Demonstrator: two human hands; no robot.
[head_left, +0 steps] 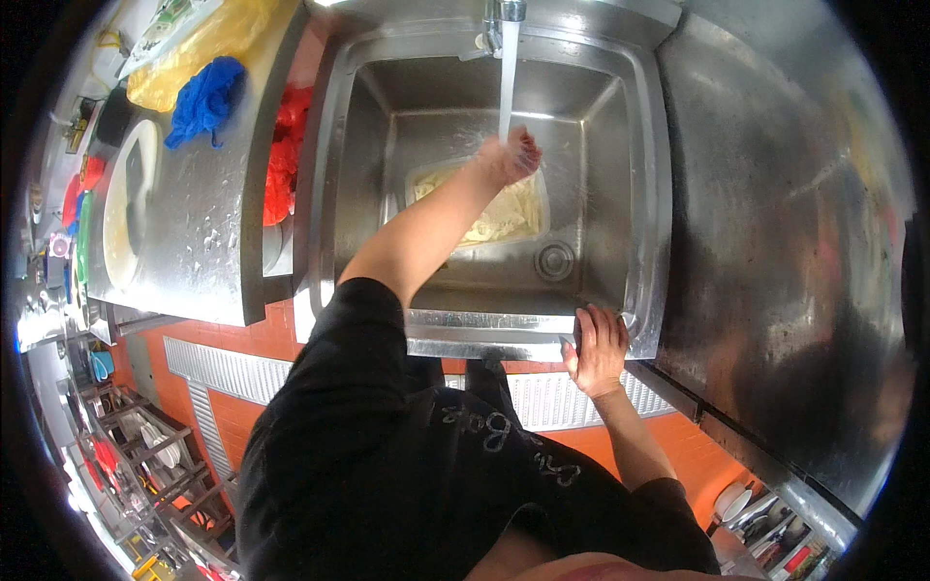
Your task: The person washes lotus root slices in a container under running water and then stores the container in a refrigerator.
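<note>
Water runs from the faucet (pixel 510 12) in a straight stream onto my left hand (pixel 511 157), which hangs over the sink with its fingers curled in and nothing visible in them. Under that hand and forearm, a rectangular clear tub (pixel 544 208) stands on the sink floor. Pale yellow pieces of food (pixel 504 218) fill it; my arm hides part of them. My right hand (pixel 598 347) rests on the near rim of the stainless steel sink (pixel 465 324), fingers laid over the edge and thumb apart.
A round drain (pixel 554 260) lies right of the tub. Left is a metal counter (pixel 208 247) with a blue cloth (pixel 205 100), a yellow plastic bag (pixel 194 58) and a white oval board (pixel 121 232). A steel worktop (pixel 765 232) adjoins the sink's right side.
</note>
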